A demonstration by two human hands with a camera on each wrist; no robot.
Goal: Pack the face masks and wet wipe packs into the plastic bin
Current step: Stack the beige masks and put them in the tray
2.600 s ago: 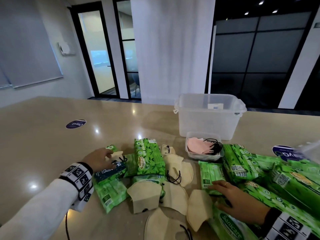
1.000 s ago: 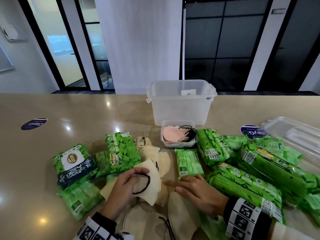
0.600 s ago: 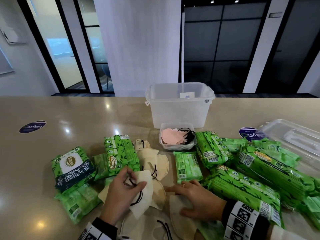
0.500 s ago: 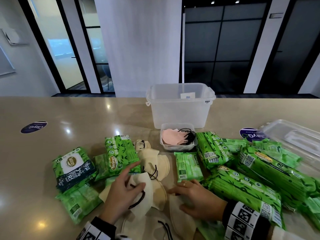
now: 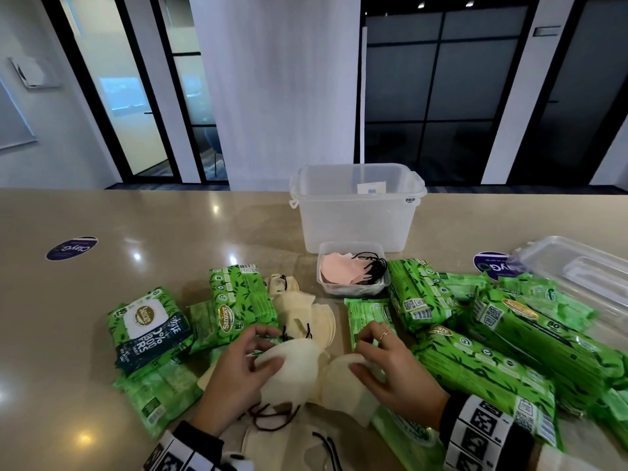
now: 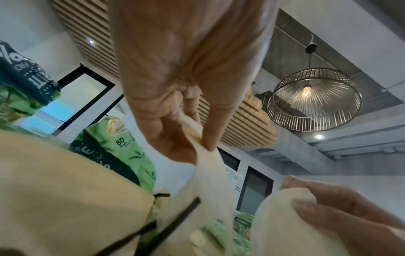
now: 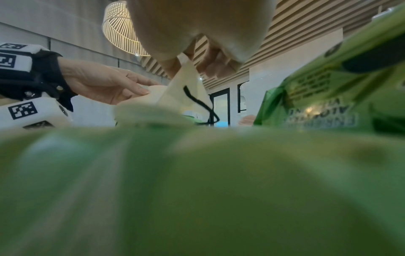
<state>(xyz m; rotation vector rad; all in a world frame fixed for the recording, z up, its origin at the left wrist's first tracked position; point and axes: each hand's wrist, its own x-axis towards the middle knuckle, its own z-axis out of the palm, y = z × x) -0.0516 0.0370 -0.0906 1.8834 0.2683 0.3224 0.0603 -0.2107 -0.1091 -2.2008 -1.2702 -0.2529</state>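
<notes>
Several cream face masks [image 5: 307, 314] and green wet wipe packs [image 5: 238, 300] lie scattered on the table before the clear plastic bin [image 5: 356, 219]. My left hand [image 5: 268, 348] pinches one cream mask [image 5: 292, 368] between thumb and fingers; the left wrist view shows that pinch on the mask's edge [image 6: 203, 152]. Just to its right, my right hand [image 5: 362, 355] grips a second cream mask [image 5: 339, 379], whose black ear loop hangs in the right wrist view [image 7: 186, 81]. A pack under the wrist fills the lower part of that view. The two hands are close together.
A small clear tub [image 5: 353, 290] with pink masks and black loops stands in front of the bin. Big green packs [image 5: 492, 362] pile up on the right beside a clear lid [image 5: 577, 277]. Round stickers [image 5: 72, 248] lie on the beige table.
My left hand has raised its cream mask and turned it rightwards. My right hand, which lay flat on a mask, has curled round it and lifted its edge.
</notes>
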